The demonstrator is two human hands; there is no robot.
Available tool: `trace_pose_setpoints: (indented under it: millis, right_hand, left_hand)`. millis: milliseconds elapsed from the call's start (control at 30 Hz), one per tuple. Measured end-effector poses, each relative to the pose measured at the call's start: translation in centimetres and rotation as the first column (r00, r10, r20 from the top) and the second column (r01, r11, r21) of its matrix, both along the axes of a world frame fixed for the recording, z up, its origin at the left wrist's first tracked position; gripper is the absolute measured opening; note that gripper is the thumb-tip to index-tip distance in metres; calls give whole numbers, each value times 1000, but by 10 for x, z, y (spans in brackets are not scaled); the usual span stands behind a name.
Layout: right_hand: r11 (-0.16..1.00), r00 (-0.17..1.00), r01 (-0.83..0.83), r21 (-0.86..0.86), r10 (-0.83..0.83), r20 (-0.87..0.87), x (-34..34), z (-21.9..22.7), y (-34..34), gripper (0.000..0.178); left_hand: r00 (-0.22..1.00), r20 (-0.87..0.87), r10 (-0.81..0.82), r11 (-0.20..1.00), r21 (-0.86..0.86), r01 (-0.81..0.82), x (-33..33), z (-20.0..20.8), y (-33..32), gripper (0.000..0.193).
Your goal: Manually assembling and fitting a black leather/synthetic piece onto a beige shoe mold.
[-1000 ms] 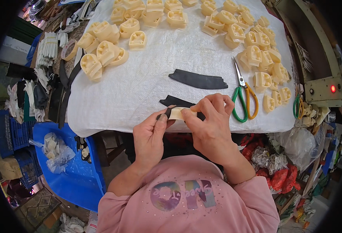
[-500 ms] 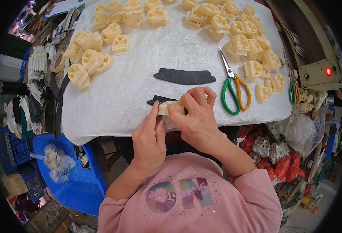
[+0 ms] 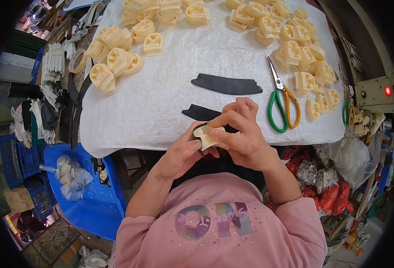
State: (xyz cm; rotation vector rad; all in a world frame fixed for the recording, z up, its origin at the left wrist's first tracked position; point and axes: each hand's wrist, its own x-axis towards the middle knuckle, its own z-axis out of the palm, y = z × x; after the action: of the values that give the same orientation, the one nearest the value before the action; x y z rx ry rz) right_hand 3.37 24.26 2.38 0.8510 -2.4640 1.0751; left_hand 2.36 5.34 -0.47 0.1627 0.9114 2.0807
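Both my hands hold a cream plastic shoe heel (image 3: pixel 209 139) at the table's near edge. A narrow black strip (image 3: pixel 201 152) curves round its left edge. My left hand (image 3: pixel 179 154) is closed on the heel's left side, thumb on top. On the other side my right hand (image 3: pixel 246 136) grips it, thumb and fingers pressed on its upper face; part of the heel is hidden under them. Just beyond the hands lies a flat black strip (image 3: pixel 200 111), partly covered by my right hand. A longer black strip (image 3: pixel 227 84) lies farther back.
Scissors (image 3: pixel 278 96) with green and yellow handles lie right of the strips on the white-covered table (image 3: pixel 134 111). Cream heels (image 3: pixel 116 60) are piled left, and more heels (image 3: pixel 290 51) right. Black strips (image 3: pixel 77 102) hang over the left edge, above a blue tub (image 3: pixel 92 205).
The heel has tilted and come nearer my body, so its hollow face shows more. My left hand has turned lower around it. The whole view has shifted a little.
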Motion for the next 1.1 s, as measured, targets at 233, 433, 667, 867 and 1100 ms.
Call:
trace_pose_setpoints:
  millis: [233,433,667,867,1100]
  right_hand:
    - [1000,1000,-12,-2,12,16,-1,-4,-2,39]
    - [998,996,64,-17,-63,59,-3,-3,10,37]
    - [997,995,56,-61,-51,82,-1,-2,6,38]
    - [995,988,14,-94,1,153,3,-2,6,39]
    - [1000,980,14,-26,-9,200,4,0,8,41]
  left_hand:
    - [992,-94,78,967,-237,-98,2,3,7,56]
    - [806,-474,355,835,-226,-501,2,13,5,54]
    - [489,-802,343,700,-129,-702,10,6,4,17]
    - [429,-848,312,655,-136,-744,7,9,5,12]
    - [229,-973,-11,595,-190,-781,-1,21,4,13]
